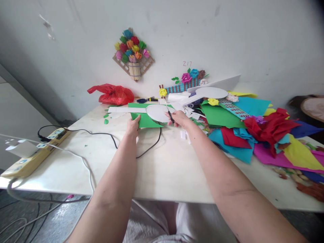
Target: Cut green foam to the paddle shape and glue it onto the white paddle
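Observation:
My left hand (133,125) pinches the near left edge of a green paper sheet (144,119) lying on the white table (157,162). A white paper circle (157,112) rests on the green sheet. My right hand (178,118) is closed around a pair of scissors (169,111) whose blades point away from me over the white circle. Both arms reach forward across the table.
A heap of coloured paper sheets (263,135) covers the right side. A red plastic bag (112,94) lies at the back left. A yellow power strip (35,152) and black cable (106,136) lie on the left. Paper flower crafts (133,54) hang on the wall.

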Demonstrator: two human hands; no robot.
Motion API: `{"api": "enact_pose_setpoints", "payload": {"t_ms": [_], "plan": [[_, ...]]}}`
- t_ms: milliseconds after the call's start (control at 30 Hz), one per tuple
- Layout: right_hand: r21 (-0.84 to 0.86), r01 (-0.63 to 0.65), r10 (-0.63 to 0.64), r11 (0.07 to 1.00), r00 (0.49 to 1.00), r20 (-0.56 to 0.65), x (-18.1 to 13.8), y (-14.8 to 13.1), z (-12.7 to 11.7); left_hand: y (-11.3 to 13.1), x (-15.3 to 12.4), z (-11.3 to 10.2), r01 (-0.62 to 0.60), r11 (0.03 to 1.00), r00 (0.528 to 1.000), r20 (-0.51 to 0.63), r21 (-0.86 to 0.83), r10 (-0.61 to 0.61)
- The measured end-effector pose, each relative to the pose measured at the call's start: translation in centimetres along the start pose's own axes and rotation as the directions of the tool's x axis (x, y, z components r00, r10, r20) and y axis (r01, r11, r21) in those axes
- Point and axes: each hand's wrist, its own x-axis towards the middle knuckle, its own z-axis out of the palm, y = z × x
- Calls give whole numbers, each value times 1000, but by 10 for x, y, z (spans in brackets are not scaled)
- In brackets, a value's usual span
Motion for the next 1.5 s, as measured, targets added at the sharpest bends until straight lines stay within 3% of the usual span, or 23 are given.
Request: {"api": "enact_pose_setpoints", "payload": {"t_ms": [333,433,633,767,1000,1233,1500], "plan": [[-36,30,-27,999,997,75,2,2,7,-1,-1,3,-120,993,992,48,-9,121],[-5,54,-53,999,990,131,-2,-2,10,-4,1,5,-133,987,990,45,-91,137],[37,44,-49,998,986,160,-11,-11,15,-7,0,14,-52,943,999,-3,-330,54],[78,16,-24,997,995,95,-12,-12,23,-5,-7,21,12,912,1000,21,-409,-4],[183,32,-11,983,993,-115,3,1,39,-7,-9,18,146,930,970,233,-336,-68],[325,29,58,945,966,-254,15,8,46,-11,-9,17,112,964,953,301,-243,-35],[367,51,88,929,932,-353,15,5,49,-8,-17,16,134,966,922,385,-220,-40]]}}
